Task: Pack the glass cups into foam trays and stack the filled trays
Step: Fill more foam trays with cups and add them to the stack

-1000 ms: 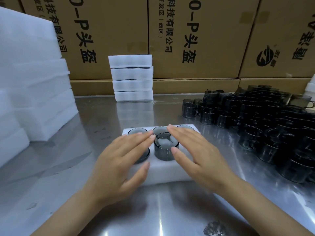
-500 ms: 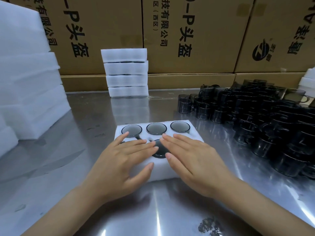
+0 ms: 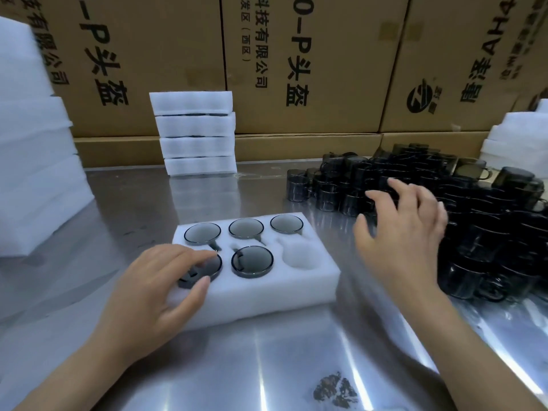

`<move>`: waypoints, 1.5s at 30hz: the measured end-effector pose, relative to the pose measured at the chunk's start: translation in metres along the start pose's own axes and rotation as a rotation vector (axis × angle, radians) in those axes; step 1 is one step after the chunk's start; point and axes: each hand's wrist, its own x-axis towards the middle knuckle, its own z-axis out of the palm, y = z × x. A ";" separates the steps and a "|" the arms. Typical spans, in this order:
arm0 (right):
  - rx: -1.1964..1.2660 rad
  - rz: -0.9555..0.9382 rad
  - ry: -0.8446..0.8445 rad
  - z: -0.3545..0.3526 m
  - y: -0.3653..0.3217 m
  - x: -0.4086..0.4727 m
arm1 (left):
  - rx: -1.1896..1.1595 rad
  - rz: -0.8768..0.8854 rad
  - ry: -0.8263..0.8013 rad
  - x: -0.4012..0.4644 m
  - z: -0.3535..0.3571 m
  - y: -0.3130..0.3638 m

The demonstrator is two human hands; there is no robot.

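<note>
A shiny metal surface (image 3: 267, 366) carries a white foam tray (image 3: 267, 292) near its middle. A stack of four filled trays (image 3: 197, 134) stands at the far edge, loose foam sheets (image 3: 35, 173) are piled on the left side, and dark glass cups (image 3: 474, 221) crowd the right side.

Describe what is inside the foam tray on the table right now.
The foam tray holds five dark glass cups; its near-right pocket is empty. The left hand partly covers the near-left cup.
</note>
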 end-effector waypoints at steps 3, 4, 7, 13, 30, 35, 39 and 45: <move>-0.117 0.162 -0.036 -0.003 0.016 0.008 | -0.018 -0.002 -0.013 -0.001 0.000 0.001; -0.138 0.209 -0.071 -0.004 0.020 0.009 | -0.025 -0.006 -0.020 -0.001 0.000 0.002; -0.208 0.271 -0.181 -0.005 0.027 0.011 | -0.045 -0.022 -0.030 -0.001 0.000 0.002; -0.248 0.197 -0.219 0.000 0.031 0.016 | -0.059 -0.026 -0.030 -0.001 -0.001 0.002; -0.014 0.031 -0.014 0.000 0.034 0.029 | -0.100 -0.050 -0.013 -0.002 0.000 0.005; 0.159 -0.222 -0.141 0.003 0.004 0.011 | -0.106 -0.054 -0.013 -0.002 0.000 0.006; 0.087 -0.287 -0.273 0.012 -0.004 0.001 | -0.116 -0.055 -0.008 -0.001 0.000 0.006; 0.035 -0.265 -0.415 0.015 0.002 0.001 | -0.120 -0.061 -0.014 -0.002 0.000 0.006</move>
